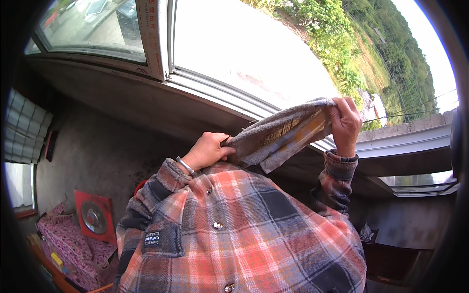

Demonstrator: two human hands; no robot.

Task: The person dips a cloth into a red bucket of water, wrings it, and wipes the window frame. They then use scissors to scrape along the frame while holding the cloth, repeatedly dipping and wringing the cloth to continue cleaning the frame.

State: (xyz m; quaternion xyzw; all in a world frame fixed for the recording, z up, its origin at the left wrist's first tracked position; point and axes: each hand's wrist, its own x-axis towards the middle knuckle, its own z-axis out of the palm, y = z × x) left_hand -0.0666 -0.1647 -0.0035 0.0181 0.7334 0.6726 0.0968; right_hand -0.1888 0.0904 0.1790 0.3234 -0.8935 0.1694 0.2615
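A worn grey cloth point(282, 133) with yellowish patches is stretched slantwise between my two hands, in front of the open window. My left hand point(208, 149), with a silver bracelet point(186, 166) at the wrist, pinches the cloth's lower end close to my chest. A small dark pointed thing shows by its thumb; I cannot tell what it is. Up by the window frame, my right hand point(345, 122) grips the gathered upper corner. The cloth's loose edge hangs in folds beneath that line. My plaid shirt point(253, 227) fills the lower middle of the view.
Beyond the cloth runs a white sliding window track point(227, 91), with a glass pane point(91, 33) at the left. A red square board with a round metal centre point(93, 217) leans on a pink floral cover point(69, 238). Dark wooden furniture point(392, 262) stands at lower right.
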